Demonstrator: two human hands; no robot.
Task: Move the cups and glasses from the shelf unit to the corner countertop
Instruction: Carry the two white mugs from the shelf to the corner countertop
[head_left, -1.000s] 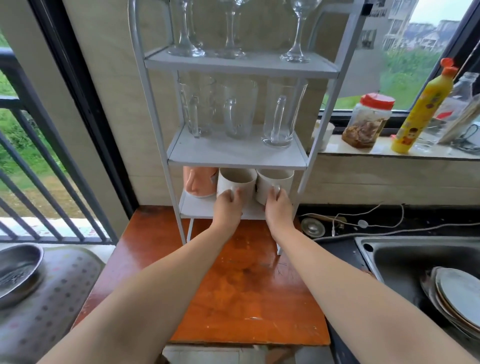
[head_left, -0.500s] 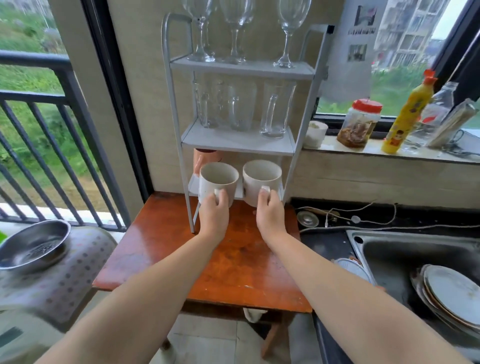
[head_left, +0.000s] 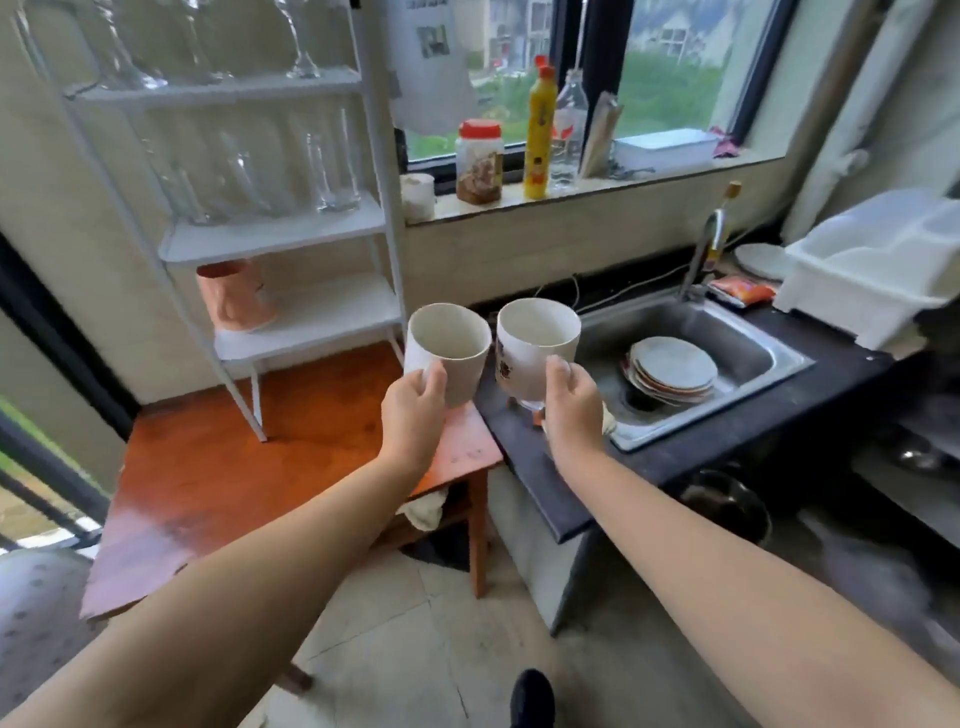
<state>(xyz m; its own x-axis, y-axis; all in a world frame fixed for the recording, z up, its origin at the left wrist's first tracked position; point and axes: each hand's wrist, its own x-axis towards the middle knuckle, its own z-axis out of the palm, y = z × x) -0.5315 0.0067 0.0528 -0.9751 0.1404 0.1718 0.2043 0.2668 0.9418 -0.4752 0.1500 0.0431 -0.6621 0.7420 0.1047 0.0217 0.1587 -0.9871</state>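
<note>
My left hand (head_left: 413, 413) grips a plain white mug (head_left: 451, 348), held in the air off the right end of the wooden table. My right hand (head_left: 571, 410) grips a white mug with a printed pattern (head_left: 532, 345) over the dark countertop (head_left: 524, 457) left of the sink. Both mugs tilt with their mouths toward me. The white shelf unit (head_left: 306, 228) stands on the table at the left. A pink cup (head_left: 234, 296) remains on its bottom shelf, clear glass mugs (head_left: 332, 171) on the middle shelf, stemmed glasses (head_left: 304, 62) on top.
A steel sink (head_left: 727, 332) holds a stack of plates (head_left: 672, 369). A white dish rack (head_left: 872, 265) sits on the counter at the right. Jar, yellow bottle and boxes line the window sill (head_left: 571, 192). The orange wooden table (head_left: 218, 467) is below the shelf.
Both hands have pulled the two white mugs off the bottom shelf and carried them right, toward the sink counter. My view has swung right with them.
</note>
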